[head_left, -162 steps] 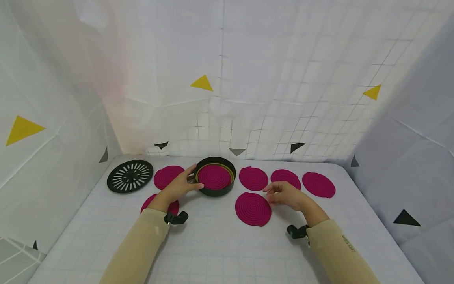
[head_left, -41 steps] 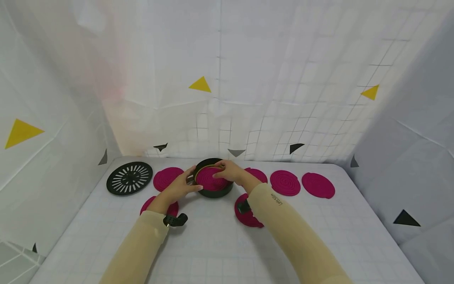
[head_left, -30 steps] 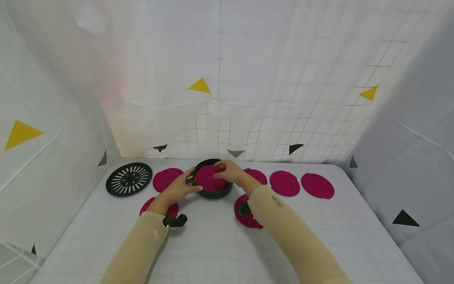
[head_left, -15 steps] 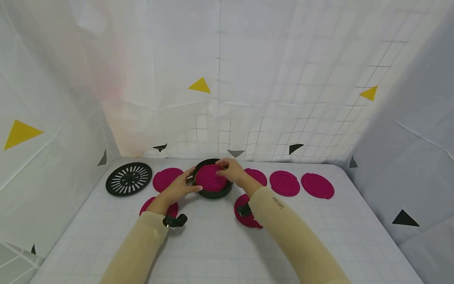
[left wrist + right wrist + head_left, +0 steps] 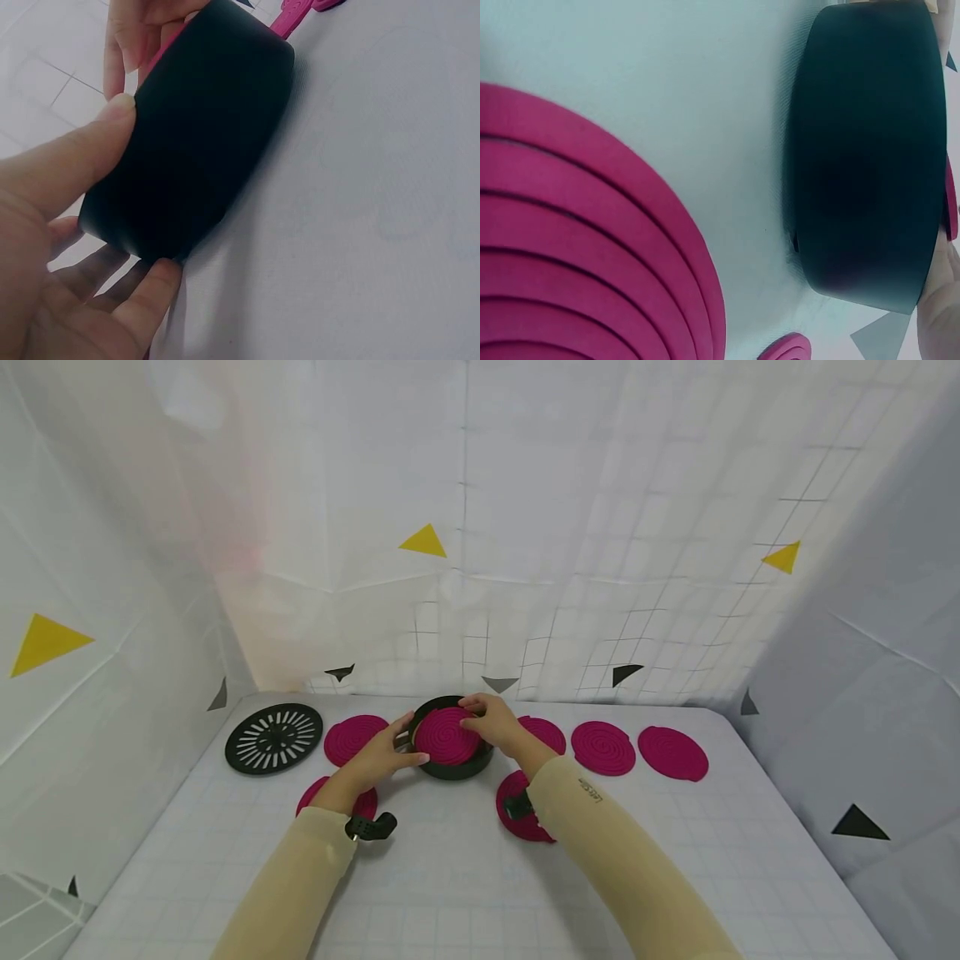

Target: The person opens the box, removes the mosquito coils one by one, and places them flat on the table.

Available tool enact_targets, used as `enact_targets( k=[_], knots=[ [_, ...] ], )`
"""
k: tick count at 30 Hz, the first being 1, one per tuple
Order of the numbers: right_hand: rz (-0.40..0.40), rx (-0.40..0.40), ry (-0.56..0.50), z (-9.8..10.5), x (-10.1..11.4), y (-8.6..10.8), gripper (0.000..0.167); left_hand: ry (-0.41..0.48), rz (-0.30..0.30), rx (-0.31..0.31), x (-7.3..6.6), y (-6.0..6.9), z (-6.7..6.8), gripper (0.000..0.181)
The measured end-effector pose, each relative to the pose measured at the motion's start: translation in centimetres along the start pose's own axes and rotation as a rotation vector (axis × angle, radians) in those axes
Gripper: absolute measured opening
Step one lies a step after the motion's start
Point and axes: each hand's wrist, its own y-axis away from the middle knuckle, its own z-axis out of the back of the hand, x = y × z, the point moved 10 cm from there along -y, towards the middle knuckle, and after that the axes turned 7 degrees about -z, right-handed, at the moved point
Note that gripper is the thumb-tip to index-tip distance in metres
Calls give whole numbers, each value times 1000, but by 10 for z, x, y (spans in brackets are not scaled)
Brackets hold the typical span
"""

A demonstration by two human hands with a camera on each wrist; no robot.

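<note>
A round black tin (image 5: 459, 772) stands at the back middle of the table, its side filling much of both wrist views. My left hand (image 5: 378, 756) grips its left side, thumb at the rim and fingers curled round the wall. Inside the mouth is a magenta spiral mosquito coil (image 5: 444, 735), its edge showing just above the rim in the wrist views. My right hand (image 5: 491, 724) pinches this coil at its right edge. Whether more lies beneath it is hidden. Under the right forearm lies another coil (image 5: 513, 822), partly covered.
More magenta coils lie flat: one behind the left hand (image 5: 348, 739), one under the left wrist (image 5: 367, 804), and several on the right, such as the far-right coil (image 5: 672, 753). A black slotted disc (image 5: 273, 739) lies at the back left. White sheets enclose the table.
From over the coils on the right, my right hand has moved left to the tin. The coil there now sits higher, covering the yellow inner ring. My left hand has stayed on the tin.
</note>
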Motion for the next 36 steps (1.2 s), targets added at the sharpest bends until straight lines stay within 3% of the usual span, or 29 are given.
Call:
enact_targets(
  k=[13, 18, 26, 36],
  knots=[
    [-90, 64, -142, 1, -6, -2, 40, 7, 11, 3, -2, -1, -1, 101],
    [-105, 93, -141, -1, -3, 1, 44, 10, 7, -1, -2, 0, -1, 100],
    [-99, 171, -160, -2, -3, 1, 50, 3, 16, -5, -3, 3, -1, 99],
    [-80, 185, -164, -2, -1, 7, 51, -15, 29, -5, -4, 4, 0, 99]
  ],
)
